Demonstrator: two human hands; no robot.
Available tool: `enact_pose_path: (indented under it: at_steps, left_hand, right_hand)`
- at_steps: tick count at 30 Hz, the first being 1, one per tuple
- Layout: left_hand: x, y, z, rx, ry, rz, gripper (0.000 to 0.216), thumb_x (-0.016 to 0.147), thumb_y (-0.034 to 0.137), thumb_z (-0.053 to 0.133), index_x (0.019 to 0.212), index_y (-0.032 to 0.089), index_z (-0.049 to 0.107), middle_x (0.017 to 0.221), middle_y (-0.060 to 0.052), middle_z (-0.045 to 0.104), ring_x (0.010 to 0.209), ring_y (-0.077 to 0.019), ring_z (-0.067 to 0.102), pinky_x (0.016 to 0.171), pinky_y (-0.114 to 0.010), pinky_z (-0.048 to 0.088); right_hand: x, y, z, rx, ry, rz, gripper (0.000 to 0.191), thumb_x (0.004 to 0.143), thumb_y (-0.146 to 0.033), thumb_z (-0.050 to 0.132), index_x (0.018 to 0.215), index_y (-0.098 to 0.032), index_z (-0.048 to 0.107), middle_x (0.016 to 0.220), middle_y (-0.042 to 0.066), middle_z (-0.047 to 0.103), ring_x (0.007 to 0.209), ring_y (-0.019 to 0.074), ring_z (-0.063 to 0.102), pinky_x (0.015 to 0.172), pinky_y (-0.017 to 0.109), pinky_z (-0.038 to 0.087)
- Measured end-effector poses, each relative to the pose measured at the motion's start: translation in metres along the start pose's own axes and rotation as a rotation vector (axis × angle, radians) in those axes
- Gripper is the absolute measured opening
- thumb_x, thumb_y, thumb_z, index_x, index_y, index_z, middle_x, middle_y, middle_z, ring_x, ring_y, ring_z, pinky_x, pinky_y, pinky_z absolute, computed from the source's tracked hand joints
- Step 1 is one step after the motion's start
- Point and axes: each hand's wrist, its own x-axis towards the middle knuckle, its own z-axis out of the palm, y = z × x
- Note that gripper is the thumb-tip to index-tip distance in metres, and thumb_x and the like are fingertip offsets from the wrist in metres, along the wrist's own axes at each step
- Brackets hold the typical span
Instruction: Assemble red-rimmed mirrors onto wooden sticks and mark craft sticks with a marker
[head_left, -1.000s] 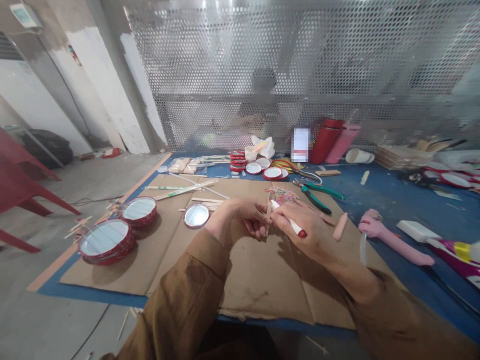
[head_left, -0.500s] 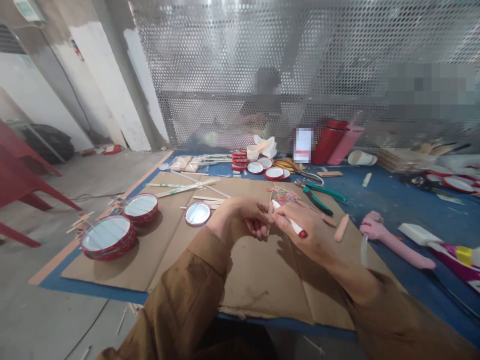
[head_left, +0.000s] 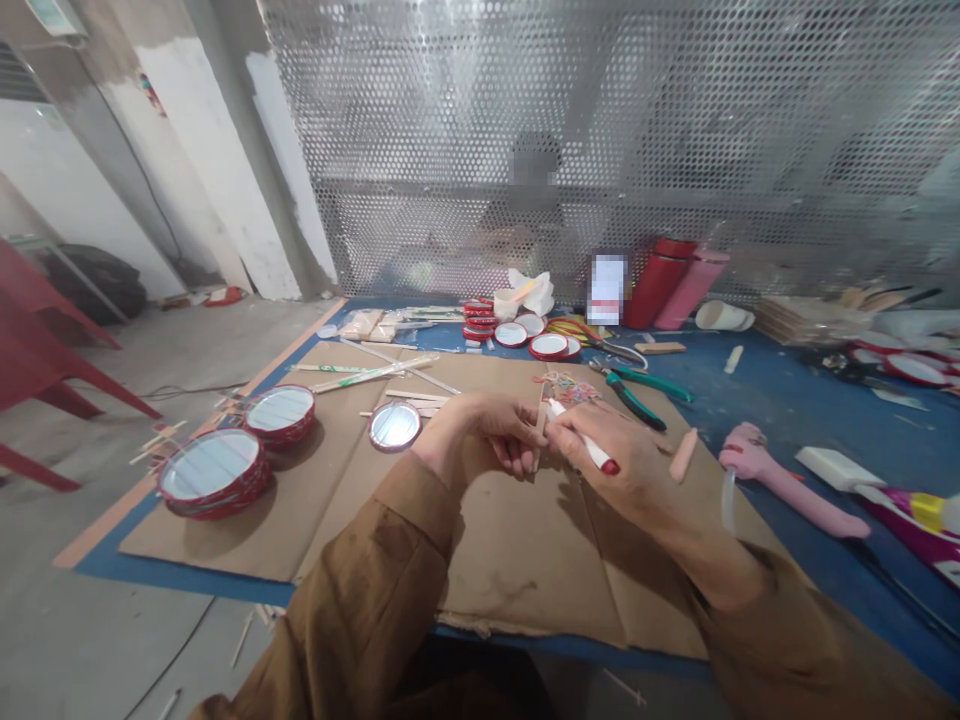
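My left hand (head_left: 506, 430) pinches a short flat wooden stick (head_left: 539, 440) upright above the cardboard sheet (head_left: 517, 560). My right hand (head_left: 611, 450) grips a white marker pen with a red end (head_left: 598, 455), slanted so that its tip is at the upper part of the stick; whether they touch I cannot tell. Just behind the hands lies a tangle of coloured strings (head_left: 571, 386). To the left of my left wrist rests a round red-rimmed lid (head_left: 395, 426), with several wooden sticks (head_left: 418, 401) beside it.
Two red drum-like tins strung across the top (head_left: 214, 470) stand at left. Green-handled pliers (head_left: 636, 398), a pink glue gun (head_left: 795, 490) and a peach-coloured piece (head_left: 683, 455) lie to the right. At the back are stacked red lids (head_left: 478, 320), a red bottle (head_left: 660, 284) and a paper cup (head_left: 724, 317).
Hardly anything differs. My right hand and the marker have shifted very slightly to the right; my left hand keeps hold of the stick in the same place.
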Motion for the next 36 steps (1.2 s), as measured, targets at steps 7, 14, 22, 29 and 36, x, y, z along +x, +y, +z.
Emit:
enact_pose_path:
  at_steps: [7,14,22,29,36]
  left_hand:
    - [0.0017,-0.003,-0.0009,-0.01,0.01,0.027,0.04,0.07,0.049,0.083,0.078,0.014,0.066,0.066,-0.006,0.072,0.063,-0.0168,0.07,0.059,-0.026,0.055]
    - [0.0015,-0.0021,-0.0009,-0.005,0.009,0.021,0.036,0.072,0.046,0.081,0.081,0.014,0.065,0.068,-0.007,0.073,0.065,-0.0168,0.07,0.061,-0.026,0.055]
    - [-0.0002,0.0,0.0004,0.006,0.017,0.009,0.038,0.071,0.048,0.082,0.081,0.015,0.065,0.068,-0.005,0.073,0.065,-0.0157,0.07,0.062,-0.025,0.055]
    - [0.0009,-0.0015,-0.0002,0.0,0.013,0.008,0.04,0.07,0.049,0.083,0.082,0.015,0.065,0.068,-0.005,0.073,0.065,-0.0161,0.07,0.061,-0.026,0.055]
    - [0.0018,-0.0027,-0.0012,-0.006,0.028,0.006,0.041,0.07,0.047,0.083,0.087,0.015,0.064,0.07,-0.007,0.073,0.068,-0.0181,0.071,0.063,-0.028,0.056]
  right_hand:
    - [-0.0002,0.0012,0.0003,0.018,-0.02,0.003,0.019,0.1,-0.021,0.049,0.083,-0.023,0.058,0.08,0.0,0.067,0.076,0.0171,0.061,0.073,0.029,0.043]
    - [-0.0004,0.0005,-0.0002,0.022,-0.056,0.008,0.022,0.101,-0.023,0.049,0.081,-0.022,0.057,0.079,0.001,0.065,0.074,0.0171,0.059,0.072,0.03,0.043]
    - [0.0018,-0.0025,0.0005,0.037,-0.037,-0.014,0.019,0.1,-0.019,0.05,0.084,-0.022,0.059,0.079,0.0,0.066,0.075,0.0166,0.061,0.073,0.028,0.045]
    - [0.0014,-0.0008,0.0003,0.056,-0.027,-0.01,0.017,0.1,-0.021,0.051,0.086,-0.022,0.06,0.081,0.001,0.066,0.076,0.0171,0.062,0.072,0.029,0.046]
    - [0.0047,-0.0062,-0.0021,0.062,-0.038,0.026,0.019,0.099,-0.02,0.05,0.083,-0.023,0.06,0.082,0.002,0.069,0.077,0.0189,0.064,0.075,0.031,0.048]
